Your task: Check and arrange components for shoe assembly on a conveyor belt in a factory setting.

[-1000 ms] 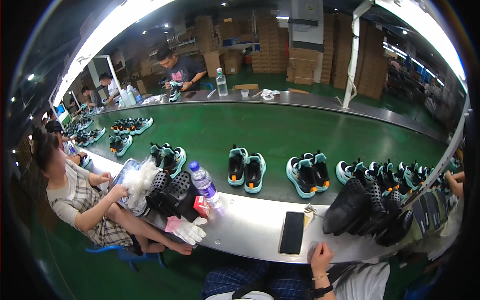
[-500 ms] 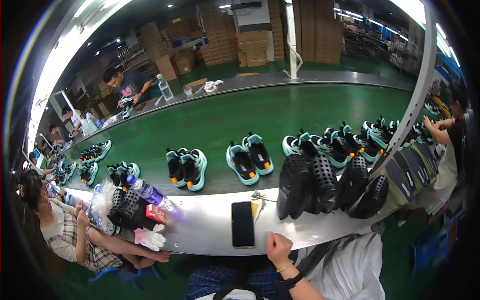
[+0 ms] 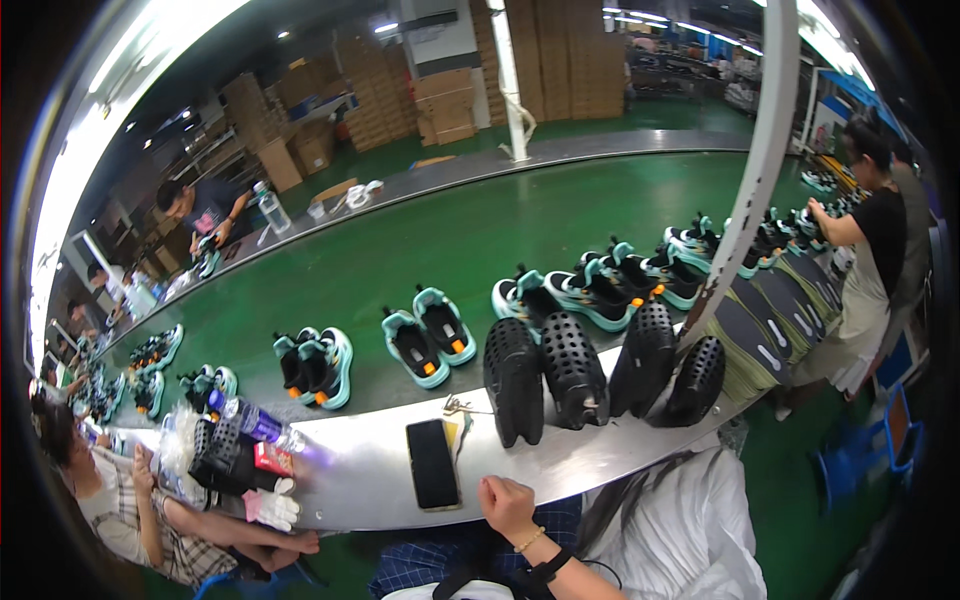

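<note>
Workshop: green floor, stacked cardboard boxes [image 3: 560, 70] along the back, bright lamps overhead.
Conveyor belt [image 3: 560, 220]: broad and green, bordered on the near side by a steel ledge [image 3: 360, 470].
Right hand [image 3: 507, 505]: just over the ledge's front edge, beaded bracelet [image 3: 530, 540] and black wristband [image 3: 551, 566] behind it.
Right fingers: curled into a loose fist with no gap showing; nothing seen in the grip, though the palm side is hidden. Whether the knuckles touch the steel, I cannot tell.
Left hand: outside the view, so its fingers cannot be told.
Smartphone [image 3: 433, 465]: dark screen up, near the ledge's front edge, just left of the fist and apart from it.
Keys [image 3: 460, 405]: toward the ledge's back edge, beside the phone's upper right corner.
Black perforated clogs [image 3: 573, 372]: four in a row on the ledge's right part, beyond the fist.
Sneakers [image 3: 428, 335]: teal and black, with orange tabs, lined up along the belt's near edge.
Ledge's left end: purple-labelled bottle [image 3: 258, 422], red box [image 3: 273, 460], pale glove [image 3: 272, 508].
White cloth [image 3: 690, 520]: draped below the ledge's front edge, right of the forearm.
Co-worker across [image 3: 215, 208]: holding a shoe [image 3: 207, 258] at the belt's far edge.
</note>
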Demonstrator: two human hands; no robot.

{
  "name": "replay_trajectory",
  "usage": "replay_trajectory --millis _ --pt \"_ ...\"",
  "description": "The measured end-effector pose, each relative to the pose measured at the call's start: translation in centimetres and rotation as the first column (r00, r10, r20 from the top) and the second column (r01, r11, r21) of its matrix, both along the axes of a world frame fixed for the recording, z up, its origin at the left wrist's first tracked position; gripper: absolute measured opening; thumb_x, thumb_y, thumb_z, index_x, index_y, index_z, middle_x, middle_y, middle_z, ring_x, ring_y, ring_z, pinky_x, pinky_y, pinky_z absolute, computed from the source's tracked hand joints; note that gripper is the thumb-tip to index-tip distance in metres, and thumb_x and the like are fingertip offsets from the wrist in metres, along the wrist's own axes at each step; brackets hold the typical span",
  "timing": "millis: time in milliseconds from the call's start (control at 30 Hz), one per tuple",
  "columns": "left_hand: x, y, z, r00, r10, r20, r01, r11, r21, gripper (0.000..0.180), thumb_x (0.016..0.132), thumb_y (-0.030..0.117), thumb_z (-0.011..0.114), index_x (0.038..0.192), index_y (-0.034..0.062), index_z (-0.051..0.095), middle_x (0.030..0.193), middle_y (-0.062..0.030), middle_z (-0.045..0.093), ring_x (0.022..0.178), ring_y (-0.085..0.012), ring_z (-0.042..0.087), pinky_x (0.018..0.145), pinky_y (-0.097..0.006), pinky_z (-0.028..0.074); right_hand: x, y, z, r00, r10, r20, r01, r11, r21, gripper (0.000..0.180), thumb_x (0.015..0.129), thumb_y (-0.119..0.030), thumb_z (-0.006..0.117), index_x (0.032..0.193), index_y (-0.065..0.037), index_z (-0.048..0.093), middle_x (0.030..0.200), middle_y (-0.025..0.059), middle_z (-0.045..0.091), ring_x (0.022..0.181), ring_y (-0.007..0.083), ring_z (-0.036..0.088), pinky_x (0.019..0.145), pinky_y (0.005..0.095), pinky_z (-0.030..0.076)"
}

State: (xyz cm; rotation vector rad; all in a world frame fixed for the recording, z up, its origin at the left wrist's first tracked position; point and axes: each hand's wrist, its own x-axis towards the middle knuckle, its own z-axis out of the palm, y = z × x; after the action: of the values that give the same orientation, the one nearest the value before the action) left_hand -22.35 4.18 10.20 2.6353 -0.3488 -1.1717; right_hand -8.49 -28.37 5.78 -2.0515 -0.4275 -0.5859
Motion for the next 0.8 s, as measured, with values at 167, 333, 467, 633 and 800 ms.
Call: replay_trajectory --millis 167,333,467,633,800 --pt "5.7 -0.7 -0.2 0.984 -0.155 0.086 0.154 0.988 0.019 0.022 0.088 0.026 0.059 0.088 0.0080 0.071 0.073 -0.0126 0.068 0.063 -0.0311 0.068 0.057 -0.043 0.057 -0.2 0.2 -0.2 0.997 -0.029 -0.076 0.028 0.999 -0.025 0.015 0.088 -0.016 0.062 0.075 -0.009 0.060 0.056 0.0058 0.057 0.050 0.0242 0.059 0.047 0.0358 0.047" --pt "8.5 -0.1 -0.8 0.947 -0.285 0.151 0.280 0.959 0.053 0.022 0.088 0.026 0.059 0.088 0.0083 0.071 0.072 -0.0126 0.068 0.063 -0.0313 0.068 0.056 -0.043 0.056 -0.9 0.0 0.7 0.984 -0.065 -0.168 0.078 0.995 0.067 0.019 0.091 -0.019 0.061 0.075 -0.008 0.059 0.055 0.0086 0.057 0.050 0.0270 0.059 0.047 0.0371 0.045" --pt "7.5 1.1 -2.1 0.917 -0.358 0.177 0.348 0.934 0.084 0.021 0.088 0.026 0.059 0.088 0.0086 0.071 0.072 -0.0127 0.068 0.062 -0.0315 0.068 0.056 -0.043 0.056 -0.9 0.0 0.4 0.968 -0.048 -0.247 0.089 0.983 0.160 0.017 0.091 -0.016 0.061 0.080 -0.003 0.063 0.059 0.0155 0.056 0.050 0.0306 0.058 0.048 0.0365 0.042" --pt "1.8 5.0 -2.4 0.902 -0.395 0.178 0.373 0.917 0.144 0.021 0.088 0.026 0.059 0.087 0.0089 0.071 0.072 -0.0127 0.067 0.062 -0.0317 0.068 0.055 -0.043 0.056 -1.2 -0.1 0.4 0.944 -0.011 -0.328 0.113 0.949 0.293 0.022 0.093 -0.019 0.059 0.081 -0.001 0.063 0.067 0.0212 0.058 0.062 0.0376 0.060 0.053 0.0402 0.042" --pt "-4.2 8.2 -2.0 0.885 -0.434 0.169 0.406 0.897 0.177 0.021 0.088 0.026 0.059 0.087 0.0092 0.071 0.071 -0.0128 0.067 0.062 -0.0320 0.067 0.055 -0.044 0.056 -0.9 -0.5 0.0 0.949 -0.046 -0.313 0.147 0.940 0.308 0.025 0.093 -0.020 0.059 0.082 0.002 0.067 0.056 0.0160 0.054 0.048 0.0161 0.049 0.049 0.0323 0.037"
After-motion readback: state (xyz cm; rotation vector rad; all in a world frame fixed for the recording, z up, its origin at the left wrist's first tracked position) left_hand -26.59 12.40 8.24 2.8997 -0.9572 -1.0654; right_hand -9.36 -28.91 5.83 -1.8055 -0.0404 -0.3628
